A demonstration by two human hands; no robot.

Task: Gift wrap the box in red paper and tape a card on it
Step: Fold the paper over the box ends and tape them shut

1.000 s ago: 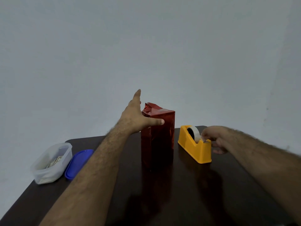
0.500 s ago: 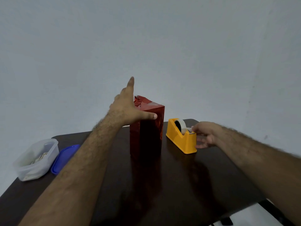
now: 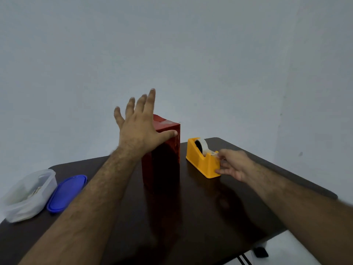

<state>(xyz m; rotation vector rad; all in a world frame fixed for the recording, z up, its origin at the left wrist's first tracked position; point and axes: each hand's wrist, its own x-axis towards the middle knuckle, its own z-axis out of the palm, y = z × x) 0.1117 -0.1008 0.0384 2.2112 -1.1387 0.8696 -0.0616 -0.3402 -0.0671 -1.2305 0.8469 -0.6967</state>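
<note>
Taping the wrapped top, red-wrapped box (image 3: 162, 155) upright mid-table (image 3: 191, 217).
L hand (image 3: 139, 131) fingers now spread, thumb on box top edge; R hand (image 3: 233, 165) right of box, now pinching tape end (image 3: 214, 153) at yellow dispenser (image 3: 200, 159) — strip coming next, prob.

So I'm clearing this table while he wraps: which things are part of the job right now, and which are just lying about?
In use:
- red-wrapped box, steadied by the left hand
- yellow tape dispenser, right hand pinching the tape end

Lying about:
- clear plastic container
- blue lid beside it
</note>
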